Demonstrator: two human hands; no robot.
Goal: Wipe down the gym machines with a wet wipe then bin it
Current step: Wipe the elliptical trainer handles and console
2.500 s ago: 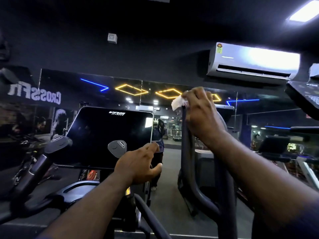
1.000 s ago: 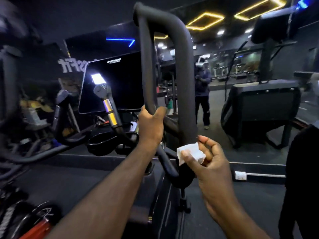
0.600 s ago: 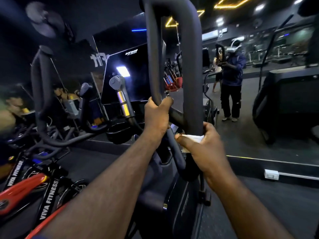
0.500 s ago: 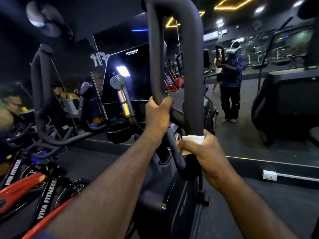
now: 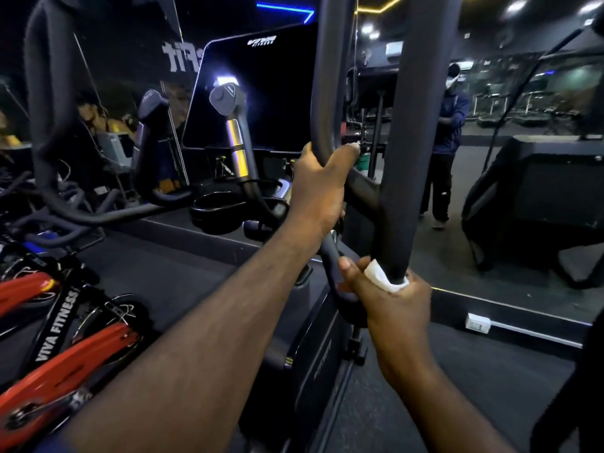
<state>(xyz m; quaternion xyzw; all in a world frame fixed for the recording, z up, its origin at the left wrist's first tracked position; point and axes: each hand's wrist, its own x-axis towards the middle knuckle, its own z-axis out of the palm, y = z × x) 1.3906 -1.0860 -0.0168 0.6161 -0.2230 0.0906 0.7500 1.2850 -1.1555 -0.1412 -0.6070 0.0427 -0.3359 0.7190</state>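
Note:
A black padded looped handlebar [image 5: 413, 132] of a gym machine rises in front of me. My right hand [image 5: 389, 299] wraps a white wet wipe [image 5: 379, 276] around the lower end of the handlebar's right tube. Only a folded edge of the wipe shows between my fingers and the tube. My left hand [image 5: 318, 188] grips the left tube [image 5: 325, 93] of the same handlebar, higher up.
The machine's dark console screen [image 5: 258, 89] and a short silver-banded grip [image 5: 233, 132] stand to the left. Red spin bikes [image 5: 62, 331] lie at the lower left. A wall mirror [image 5: 510, 158] ahead reflects a standing person and other machines. A white socket [image 5: 478, 323] sits on the skirting.
My right hand has slid the wipe down the right tube from near its top to its lower end. My left hand moved from the console onto the left tube. The view has drawn closer.

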